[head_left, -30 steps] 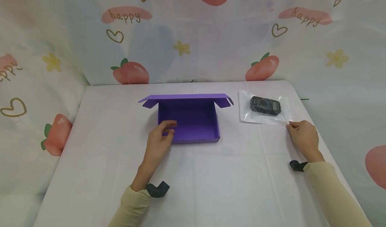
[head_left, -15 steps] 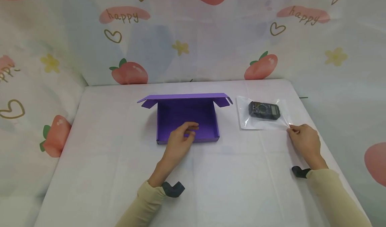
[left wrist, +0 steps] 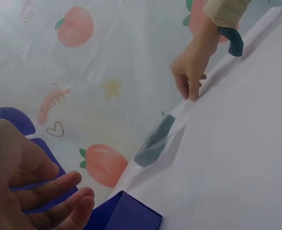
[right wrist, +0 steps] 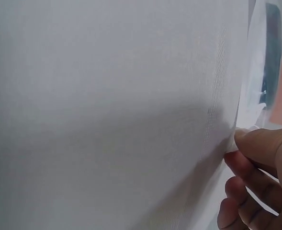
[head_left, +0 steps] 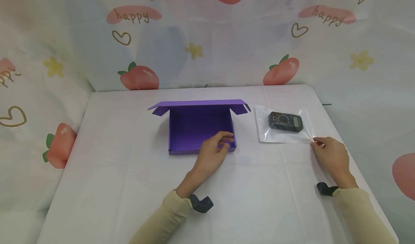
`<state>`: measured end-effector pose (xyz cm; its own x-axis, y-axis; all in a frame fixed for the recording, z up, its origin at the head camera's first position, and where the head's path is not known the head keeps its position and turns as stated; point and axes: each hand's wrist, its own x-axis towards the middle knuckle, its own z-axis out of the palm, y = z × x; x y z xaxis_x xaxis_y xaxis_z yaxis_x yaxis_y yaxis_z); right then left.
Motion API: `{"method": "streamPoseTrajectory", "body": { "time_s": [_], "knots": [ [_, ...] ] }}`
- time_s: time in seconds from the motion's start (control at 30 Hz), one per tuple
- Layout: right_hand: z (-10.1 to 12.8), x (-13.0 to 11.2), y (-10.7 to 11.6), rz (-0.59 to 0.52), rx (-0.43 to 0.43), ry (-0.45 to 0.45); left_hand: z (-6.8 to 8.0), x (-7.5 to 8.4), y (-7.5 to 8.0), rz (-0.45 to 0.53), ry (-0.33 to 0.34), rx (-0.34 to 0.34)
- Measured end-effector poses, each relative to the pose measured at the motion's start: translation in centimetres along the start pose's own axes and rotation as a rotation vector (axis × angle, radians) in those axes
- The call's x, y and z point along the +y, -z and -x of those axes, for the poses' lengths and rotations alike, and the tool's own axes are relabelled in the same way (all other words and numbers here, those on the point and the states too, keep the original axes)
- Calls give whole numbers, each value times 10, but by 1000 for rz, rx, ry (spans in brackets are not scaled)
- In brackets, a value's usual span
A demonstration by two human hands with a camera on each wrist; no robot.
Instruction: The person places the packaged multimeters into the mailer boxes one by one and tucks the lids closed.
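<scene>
Left hand [head_left: 214,152]: fingers loosely curled over the near right corner of the open purple box [head_left: 201,128], holding nothing. Right hand [head_left: 330,154] pinches the near corner of the clear bag [head_left: 283,127]; dark meter [head_left: 285,121] inside, flat on the tabletop [head_left: 129,172].

The left hand [head_left: 212,154] now sits further right in the frame, along the purple box's [head_left: 201,130] front edge, from its lower-left corner to its lower-right corner; the clear bag [head_left: 283,125] lies slightly lower than a second ago.
</scene>
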<state>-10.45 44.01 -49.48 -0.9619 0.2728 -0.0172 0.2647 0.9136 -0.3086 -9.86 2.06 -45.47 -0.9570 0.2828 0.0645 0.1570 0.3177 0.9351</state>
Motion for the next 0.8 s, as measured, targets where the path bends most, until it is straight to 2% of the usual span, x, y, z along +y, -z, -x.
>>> {"method": "streamPoseTrajectory", "body": {
  "time_s": [0.2, 0.33, 0.47, 0.8],
  "knots": [
    [2, 0, 2, 0, -18, 3, -5, 8, -19, 10, -37, -53],
    [1, 2, 1, -4, -7, 18, -10, 13, -34, -24, -49, -97],
    [0, 1, 0, -6, -7, 17, -16, 15, -48, -53, -55, -113],
    [12, 2, 2, -2, -7, 11, -24, 18, -78, -102, 16, -142]
  ]
}}
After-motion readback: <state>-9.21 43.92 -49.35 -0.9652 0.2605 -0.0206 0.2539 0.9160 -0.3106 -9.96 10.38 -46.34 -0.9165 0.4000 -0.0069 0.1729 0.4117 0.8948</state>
